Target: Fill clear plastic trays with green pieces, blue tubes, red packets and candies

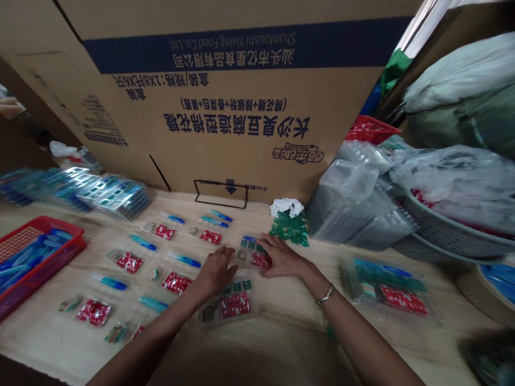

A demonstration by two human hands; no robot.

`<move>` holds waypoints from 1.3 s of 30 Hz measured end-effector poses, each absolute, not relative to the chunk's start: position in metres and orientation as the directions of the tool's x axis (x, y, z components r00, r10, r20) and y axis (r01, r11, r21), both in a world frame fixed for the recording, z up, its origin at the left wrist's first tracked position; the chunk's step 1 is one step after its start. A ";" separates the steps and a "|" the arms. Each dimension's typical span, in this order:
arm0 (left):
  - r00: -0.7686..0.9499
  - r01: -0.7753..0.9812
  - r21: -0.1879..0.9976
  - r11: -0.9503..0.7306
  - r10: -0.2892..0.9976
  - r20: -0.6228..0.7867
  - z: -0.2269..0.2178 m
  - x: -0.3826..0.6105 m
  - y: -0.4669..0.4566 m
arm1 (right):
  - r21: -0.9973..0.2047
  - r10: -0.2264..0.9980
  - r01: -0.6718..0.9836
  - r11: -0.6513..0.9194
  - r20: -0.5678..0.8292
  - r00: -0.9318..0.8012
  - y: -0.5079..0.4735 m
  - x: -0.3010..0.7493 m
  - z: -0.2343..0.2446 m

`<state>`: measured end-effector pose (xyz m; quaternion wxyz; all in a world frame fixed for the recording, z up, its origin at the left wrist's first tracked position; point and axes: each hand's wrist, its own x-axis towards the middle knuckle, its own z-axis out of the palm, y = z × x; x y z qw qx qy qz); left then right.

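Note:
Both my hands rest on the wooden table [289, 332] over a clear plastic tray [251, 253] that holds a red sachet and small green packets. My left hand [217, 269] lies knuckles up, fingers curled onto the tray's near left edge. My right hand [280, 256] is spread flat, fingertips on the tray's right side by the red sachet [261, 261]. Another filled tray [229, 305] sits just in front of my hands. Rows of similar trays with red sachets [129, 262] and blue-handled pieces [187, 260] spread to the left.
A large printed cardboard box [225, 102] walls off the back. A red basket [34, 262] of blue pieces stands at left, a pile of green packets [290, 228] behind my right hand, stacked clear trays [354, 209] and grey baskets [454, 230] at right, and a filled stack [386, 287] beside them.

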<state>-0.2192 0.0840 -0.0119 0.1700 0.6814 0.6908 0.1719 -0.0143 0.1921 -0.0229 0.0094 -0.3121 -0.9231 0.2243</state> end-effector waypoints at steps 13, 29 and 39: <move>-0.281 0.647 0.763 0.014 0.934 0.222 -0.013 -0.209 -0.010 | -0.539 0.639 0.496 0.681 0.105 -0.762 0.123 0.009 0.010; 0.302 0.823 0.415 -0.387 0.918 0.257 -0.039 -0.175 0.050 | -0.380 0.657 0.600 0.704 0.027 -0.754 0.111 0.023 0.000; 0.231 0.851 0.426 -0.306 0.948 0.219 -0.014 -0.156 0.077 | -0.315 0.842 0.789 0.527 0.317 -0.436 0.011 0.196 -0.029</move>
